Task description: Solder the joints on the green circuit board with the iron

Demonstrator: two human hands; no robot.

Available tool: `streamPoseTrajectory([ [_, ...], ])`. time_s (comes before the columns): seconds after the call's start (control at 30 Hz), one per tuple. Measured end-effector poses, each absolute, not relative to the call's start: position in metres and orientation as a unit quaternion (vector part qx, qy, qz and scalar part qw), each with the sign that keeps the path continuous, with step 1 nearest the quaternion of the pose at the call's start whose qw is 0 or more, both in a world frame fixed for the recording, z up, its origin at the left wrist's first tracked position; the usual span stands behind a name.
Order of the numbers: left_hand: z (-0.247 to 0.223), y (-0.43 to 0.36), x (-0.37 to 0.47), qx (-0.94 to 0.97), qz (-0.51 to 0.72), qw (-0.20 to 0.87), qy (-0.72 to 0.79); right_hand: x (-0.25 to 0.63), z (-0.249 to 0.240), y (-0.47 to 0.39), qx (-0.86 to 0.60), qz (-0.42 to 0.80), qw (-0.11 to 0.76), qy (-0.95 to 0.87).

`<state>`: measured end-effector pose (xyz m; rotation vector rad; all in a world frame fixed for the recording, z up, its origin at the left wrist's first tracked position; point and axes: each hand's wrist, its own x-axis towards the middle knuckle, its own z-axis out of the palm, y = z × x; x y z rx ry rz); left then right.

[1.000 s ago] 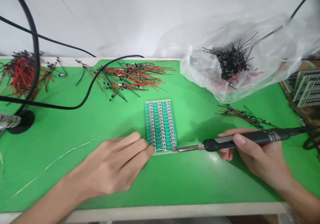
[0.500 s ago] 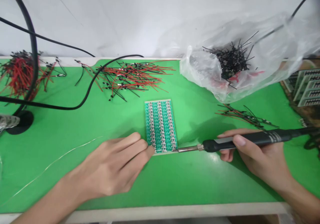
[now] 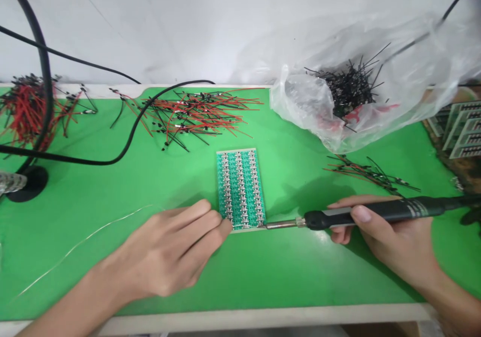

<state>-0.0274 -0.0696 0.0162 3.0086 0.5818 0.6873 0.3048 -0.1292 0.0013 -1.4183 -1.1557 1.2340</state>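
A green circuit board (image 3: 235,191) with three columns of metallic parts lies on the green mat. At its lower left corner my left hand (image 3: 180,246) pinches a thin solder wire (image 3: 80,244), which trails to the left behind the hand and reaches right over the board's lower edge. My right hand (image 3: 383,236) is closed around a black soldering iron (image 3: 394,209). The iron's metal tip meets the board's lower right corner, near the wire's end.
Red and black wires (image 3: 203,111) lie behind the board, with another pile (image 3: 28,109) at far left. A plastic bag (image 3: 300,101) of black wires stands back right, near loose wires (image 3: 368,174) and stacked boards (image 3: 466,131). Black cables (image 3: 128,151) cross the left side.
Both hands, the iron and the board hold nearly the same places. The whole view has shifted very slightly.
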Motion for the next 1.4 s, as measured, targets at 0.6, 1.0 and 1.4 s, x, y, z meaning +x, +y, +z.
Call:
streamPoseTrajectory([
  [0.6,0.017,-0.071,-0.033,0.953,0.243,0.001,0.183,0.305,0.005,-0.127,-0.553,0.511,0.441,-0.489],
  [1.0,0.013,-0.068,-0.034,0.951,0.237,0.014,0.196,0.304,0.005,-0.129,-0.554,0.522,0.44,-0.477],
  [1.4,0.014,-0.068,-0.033,0.954,0.233,0.03,0.186,0.306,0.001,-0.13,-0.553,0.524,0.449,-0.467],
])
